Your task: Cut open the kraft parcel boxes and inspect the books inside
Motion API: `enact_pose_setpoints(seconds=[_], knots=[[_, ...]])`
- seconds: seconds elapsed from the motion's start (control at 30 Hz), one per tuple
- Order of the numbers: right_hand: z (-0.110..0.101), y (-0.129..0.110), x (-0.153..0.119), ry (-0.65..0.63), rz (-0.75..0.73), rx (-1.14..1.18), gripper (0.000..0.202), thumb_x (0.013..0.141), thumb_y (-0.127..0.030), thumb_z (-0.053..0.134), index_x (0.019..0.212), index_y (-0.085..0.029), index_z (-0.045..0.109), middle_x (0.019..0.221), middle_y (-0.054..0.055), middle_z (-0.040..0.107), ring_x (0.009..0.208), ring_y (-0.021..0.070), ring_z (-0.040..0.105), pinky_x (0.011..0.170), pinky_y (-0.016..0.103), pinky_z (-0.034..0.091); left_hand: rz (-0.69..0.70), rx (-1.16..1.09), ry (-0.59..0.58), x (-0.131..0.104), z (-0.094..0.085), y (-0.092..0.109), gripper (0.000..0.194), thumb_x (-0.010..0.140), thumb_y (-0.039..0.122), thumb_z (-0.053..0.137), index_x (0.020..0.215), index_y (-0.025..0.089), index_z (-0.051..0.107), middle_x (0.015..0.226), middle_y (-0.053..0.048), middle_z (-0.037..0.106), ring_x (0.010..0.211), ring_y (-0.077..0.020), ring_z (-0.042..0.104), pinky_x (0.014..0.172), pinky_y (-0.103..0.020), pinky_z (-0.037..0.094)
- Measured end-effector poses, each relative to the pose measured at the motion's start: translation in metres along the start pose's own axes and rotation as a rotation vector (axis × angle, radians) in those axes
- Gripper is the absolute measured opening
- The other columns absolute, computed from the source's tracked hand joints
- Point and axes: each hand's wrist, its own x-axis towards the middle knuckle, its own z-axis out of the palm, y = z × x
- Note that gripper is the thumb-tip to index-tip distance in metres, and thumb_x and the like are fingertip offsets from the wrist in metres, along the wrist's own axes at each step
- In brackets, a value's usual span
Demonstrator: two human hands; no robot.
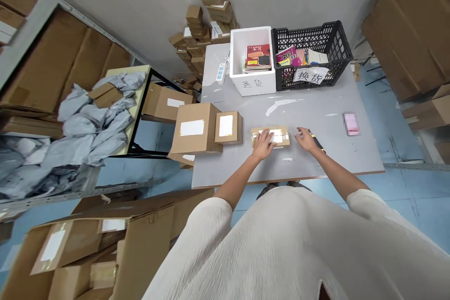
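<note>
A small flat cardboard box [283, 137] with a white label and clear tape lies near the front of the grey table. My left hand [263, 144] rests on its left part, fingers spread over the label. Just right of the box, my right hand [305, 139] is apart from it, with its fingers loosely parted. Beside and partly behind that hand lies a black and yellow tool [317, 141], probably a utility knife; the hand and wrist hide some of it.
Left on the table [239, 166] stand a larger carton [191, 136] and a smaller labelled carton [228, 137]. At the back are a white foam box [253, 85] and a black crate [305, 82], both holding books. A pink blurred item [350, 123] lies right. Grey parcels [94, 122] fill a side table.
</note>
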Motion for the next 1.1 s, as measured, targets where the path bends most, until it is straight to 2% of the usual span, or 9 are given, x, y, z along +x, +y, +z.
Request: enact_pose_setpoints(seconds=[0.13, 0.23, 0.33, 0.43, 0.57, 0.8, 0.9, 1.0, 1.1], knots=[[0.005, -0.042, 0.006, -0.041, -0.123, 0.036, 0.072, 0.101, -0.047, 0.058, 0.166, -0.022, 0.044, 0.16, 0.019, 0.053, 0.126, 0.0291, 0.066, 0.11, 0.047, 0.056, -0.077, 0.0, 0.099, -0.009, -0.009, -0.012, 0.056, 0.107, 0.036, 0.049, 0.162, 0.024, 0.051, 0.177, -0.016, 0.041, 0.166, -0.0334, 0.033, 0.135, -0.058, 0.024], [0.005, -0.055, 0.005, -0.059, -0.131, -0.002, 0.075, 0.097, -0.04, 0.06, 0.168, -0.02, 0.042, 0.158, 0.02, 0.055, 0.124, 0.0295, 0.067, 0.112, 0.05, 0.055, -0.218, -0.029, 0.154, -0.019, -0.011, -0.027, 0.068, 0.103, 0.038, 0.057, 0.167, 0.022, 0.044, 0.176, -0.02, 0.039, 0.163, -0.0397, 0.036, 0.13, -0.061, 0.031], [0.004, -0.06, 0.002, -0.061, -0.141, -0.032, 0.076, 0.093, -0.031, 0.06, 0.166, -0.021, 0.044, 0.154, 0.018, 0.058, 0.121, 0.029, 0.068, 0.112, 0.051, 0.055, -0.3, -0.093, 0.146, -0.027, -0.009, -0.039, 0.079, 0.1, 0.044, 0.064, 0.171, 0.022, 0.036, 0.167, -0.022, 0.05, 0.154, -0.0416, 0.047, 0.122, -0.059, 0.043], [0.002, -0.064, -0.002, -0.035, -0.159, -0.06, 0.075, 0.09, -0.027, 0.059, 0.163, -0.023, 0.047, 0.149, 0.016, 0.061, 0.12, 0.028, 0.069, 0.112, 0.05, 0.055, -0.262, -0.138, 0.142, -0.03, -0.004, -0.044, 0.079, 0.101, 0.045, 0.064, 0.172, 0.023, 0.034, 0.161, -0.02, 0.054, 0.15, -0.039, 0.052, 0.12, -0.054, 0.047], [-0.003, -0.075, -0.003, 0.003, -0.104, -0.113, 0.069, 0.088, -0.027, 0.06, 0.157, -0.021, 0.049, 0.145, 0.016, 0.063, 0.112, 0.0271, 0.072, 0.105, 0.046, 0.059, -0.186, -0.156, 0.178, -0.032, -0.002, -0.044, 0.079, 0.104, 0.049, 0.062, 0.173, 0.023, 0.032, 0.172, -0.021, 0.044, 0.158, -0.0386, 0.044, 0.123, -0.054, 0.043], [-0.01, -0.088, -0.008, 0.099, 0.007, -0.06, 0.039, 0.096, -0.04, 0.052, 0.133, -0.026, 0.051, 0.128, 0.012, 0.072, 0.098, 0.0287, 0.074, 0.09, 0.047, 0.06, -0.015, -0.181, 0.141, -0.029, -0.007, -0.045, 0.089, 0.107, 0.046, 0.054, 0.18, 0.024, 0.007, 0.184, -0.017, 0.028, 0.166, -0.034, 0.035, 0.129, -0.052, 0.036], [-0.008, -0.087, -0.009, 0.078, -0.097, -0.088, 0.038, 0.096, -0.038, 0.05, 0.131, -0.024, 0.057, 0.148, 0.017, 0.061, 0.114, 0.03, 0.072, 0.099, 0.049, 0.059, -0.06, -0.194, 0.118, -0.024, -0.01, -0.046, 0.099, 0.104, 0.051, 0.061, 0.18, 0.025, 0.003, 0.187, -0.017, 0.016, 0.166, -0.0372, 0.036, 0.126, -0.053, 0.039], [-0.005, -0.085, -0.004, 0.065, -0.166, -0.141, 0.051, 0.096, -0.037, 0.051, 0.144, -0.022, 0.06, 0.168, 0.019, 0.045, 0.147, 0.0342, 0.054, 0.117, 0.053, 0.051, -0.071, -0.197, 0.09, -0.02, -0.013, -0.048, 0.101, 0.101, 0.05, 0.066, 0.18, 0.027, 0.007, 0.188, -0.017, 0.012, 0.166, -0.0394, 0.035, 0.125, -0.056, 0.039], [-0.004, -0.083, 0.009, 0.04, -0.137, -0.147, 0.062, 0.1, -0.041, 0.05, 0.158, -0.02, 0.054, 0.172, 0.018, 0.043, 0.158, 0.0341, 0.043, 0.127, 0.054, 0.042, -0.055, -0.196, 0.06, -0.02, -0.015, -0.049, 0.085, 0.1, 0.042, 0.067, 0.174, 0.027, 0.027, 0.187, -0.017, 0.014, 0.166, -0.0391, 0.036, 0.125, -0.058, 0.038]])
